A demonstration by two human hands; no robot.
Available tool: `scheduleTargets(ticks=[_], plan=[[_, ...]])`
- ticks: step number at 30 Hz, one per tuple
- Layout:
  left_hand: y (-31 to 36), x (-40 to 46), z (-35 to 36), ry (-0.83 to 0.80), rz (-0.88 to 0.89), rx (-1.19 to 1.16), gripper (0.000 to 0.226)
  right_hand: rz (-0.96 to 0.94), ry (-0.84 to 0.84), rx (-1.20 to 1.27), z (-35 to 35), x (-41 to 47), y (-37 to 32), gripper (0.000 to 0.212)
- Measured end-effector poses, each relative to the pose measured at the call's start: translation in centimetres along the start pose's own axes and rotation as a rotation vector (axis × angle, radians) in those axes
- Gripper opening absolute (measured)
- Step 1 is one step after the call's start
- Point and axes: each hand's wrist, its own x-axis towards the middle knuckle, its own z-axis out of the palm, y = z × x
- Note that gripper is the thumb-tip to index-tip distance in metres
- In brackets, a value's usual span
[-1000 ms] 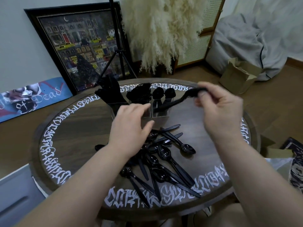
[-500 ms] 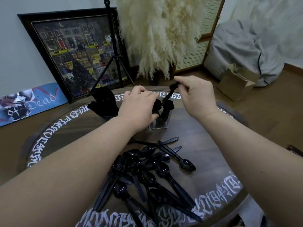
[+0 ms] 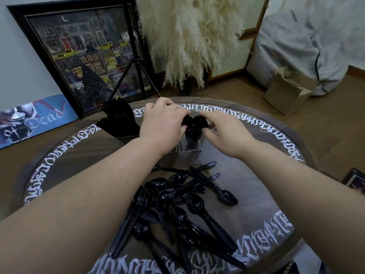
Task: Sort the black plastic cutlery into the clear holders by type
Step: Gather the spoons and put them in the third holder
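Spoons [image 3: 194, 123] stood in the right holder [image 3: 190, 144]; more lay heaped nearer. Left hand [image 3: 163, 123] curled over their tops, right hand [image 3: 223, 129] fingers loosely spread, touching them. Gentle downward pressure would seat them.

Single view, head-worn, wide-angle. Looks forward and steeply down from above the near edge of a round table [image 3: 65, 155], so the lettered rim bends at the frame sides. Both forearms enter from the bottom corners and converge on the left hand [image 3: 164, 123] and right hand [image 3: 225, 131] near frame centre. Close range: loose black cutlery [image 3: 177, 204] fills the lower middle. Upper frame takes in the floor and wall beyond: a framed picture [image 3: 79, 56] left, pampas grass [image 3: 189, 36] centre, a cardboard box [image 3: 286, 91] right. No second view; nothing shared
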Motion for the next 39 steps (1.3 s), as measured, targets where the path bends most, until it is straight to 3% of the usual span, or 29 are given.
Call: scheduleTargets(ticks=[5,13,16,22,26,31,39], plan=[[-0.1,-0.7,-0.5,-0.023,0.007,0.027,0.048,0.015,0.046,0.021,0.5,-0.6,0.0,0.054],[0.1,-6.8,-1.4,0.104,-0.003,-0.064,0.046,0.087,0.133,0.055,-0.3,-6.2,-1.1,0.057],[0.7,-9.4,-1.4,0.031,-0.054,-0.096,0.045,0.21,0.061,0.028,0.0,-8.5,-1.1,0.055],[2.8,-13.3,0.5,-0.185,-0.091,-0.188,0.052,0.437,-0.272,-0.107,1.9,-11.9,-0.5,0.057],[3.4,-14.8,2.2,-0.259,-0.15,-0.258,0.051,0.528,-0.308,-0.138,2.9,-12.8,0.1,0.05],[4.5,-14.1,2.8,-0.224,-0.151,-0.336,0.046,0.55,-0.297,-0.09,3.5,-12.8,0.5,0.015],[5.4,-12.9,3.2,-0.149,-0.089,-0.254,0.04,0.318,-0.087,0.06,2.8,-12.3,-0.4,0.014]])
